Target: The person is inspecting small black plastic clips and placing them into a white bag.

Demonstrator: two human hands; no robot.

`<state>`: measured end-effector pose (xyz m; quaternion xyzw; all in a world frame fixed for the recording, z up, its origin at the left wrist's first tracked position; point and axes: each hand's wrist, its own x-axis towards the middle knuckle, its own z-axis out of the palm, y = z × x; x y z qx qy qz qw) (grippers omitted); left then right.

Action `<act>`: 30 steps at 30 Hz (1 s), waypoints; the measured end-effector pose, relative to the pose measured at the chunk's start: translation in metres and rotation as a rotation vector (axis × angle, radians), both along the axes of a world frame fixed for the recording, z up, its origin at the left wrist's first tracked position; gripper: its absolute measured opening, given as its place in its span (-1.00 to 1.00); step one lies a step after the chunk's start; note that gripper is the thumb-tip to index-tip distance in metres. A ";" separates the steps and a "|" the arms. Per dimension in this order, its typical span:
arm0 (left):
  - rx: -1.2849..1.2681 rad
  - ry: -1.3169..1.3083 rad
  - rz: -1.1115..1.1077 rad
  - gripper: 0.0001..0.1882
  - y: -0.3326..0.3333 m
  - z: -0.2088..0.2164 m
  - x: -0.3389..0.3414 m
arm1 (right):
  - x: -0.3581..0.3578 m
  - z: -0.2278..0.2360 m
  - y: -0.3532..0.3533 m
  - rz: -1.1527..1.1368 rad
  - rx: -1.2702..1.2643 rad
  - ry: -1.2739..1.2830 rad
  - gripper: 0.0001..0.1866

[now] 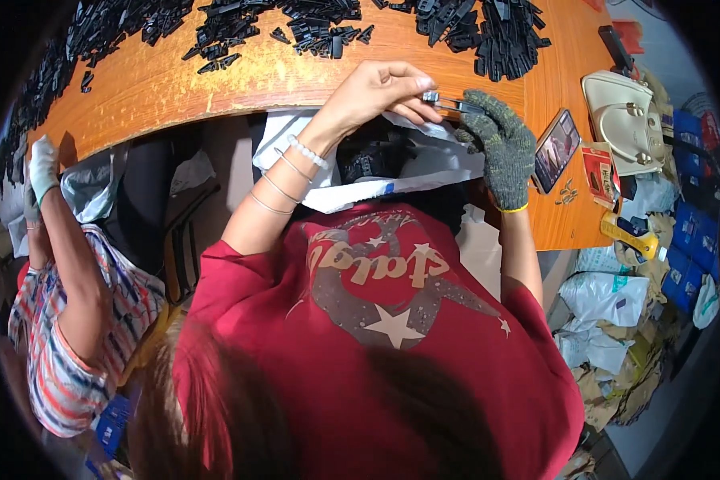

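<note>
While the orange wooden desk (296, 76) carries heaps of small black plastic parts (488, 32) across its far side, too many and too tangled to count, the work looks, by my judgement, far from finished: most parts lie in the piles on the desk, and only a dark clump shows inside the open white plastic bag (424, 172) hanging at the desk's near edge. A second person in a striped shirt (64, 352) sits to the left, one gloved hand raised by the desk edge. On the right end of the desk lie one cream handbag (624, 120), one phone (556, 148) with its screen lit, one small red packet (598, 172) and a little scatter of tiny dark bits (568, 192) beside it. The left hand (376, 92), bare, with one bead bracelet and a few thin bangles on the wrist, pinches a small metal clip (448, 102) between thumb and fingertips, just over the bag's mouth. The right hand (496, 140), in one grey knitted glove, closes on the same clip's other end, fingers curled tight.
</note>
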<state>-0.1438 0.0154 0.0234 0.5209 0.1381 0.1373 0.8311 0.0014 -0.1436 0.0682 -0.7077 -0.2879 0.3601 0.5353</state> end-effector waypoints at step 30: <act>1.153 -0.051 0.468 -0.65 0.006 -0.017 0.087 | -0.009 -0.015 -0.016 0.480 -0.009 0.035 -0.76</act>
